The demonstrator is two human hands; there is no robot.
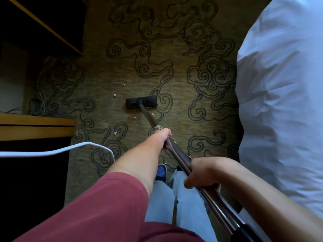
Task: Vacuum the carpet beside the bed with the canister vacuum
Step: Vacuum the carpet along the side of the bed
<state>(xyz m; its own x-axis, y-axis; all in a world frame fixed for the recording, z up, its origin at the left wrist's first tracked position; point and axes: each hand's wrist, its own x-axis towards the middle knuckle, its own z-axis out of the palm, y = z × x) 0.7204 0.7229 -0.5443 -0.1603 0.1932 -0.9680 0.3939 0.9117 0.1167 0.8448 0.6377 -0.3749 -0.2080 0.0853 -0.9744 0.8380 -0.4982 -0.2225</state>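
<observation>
The vacuum wand (149,117) runs from the lower right up to a flat black floor head (141,101) that rests on the olive carpet (174,55) with dark swirl patterns. My left hand (161,138) grips the wand partway down, just below a taped joint. My right hand (203,172) is wrapped around the wand higher up, closer to my body. Small pale crumbs (114,95) lie on the carpet around the head. The bed (283,102) with white bedding fills the right side. The canister is out of view.
A white cord (57,151) crosses the left side above a wooden-edged piece of furniture (35,126). Dark wooden furniture (43,23) stands at top left, with thin wires (41,95) on the floor below it. My feet (161,171) stand under the wand.
</observation>
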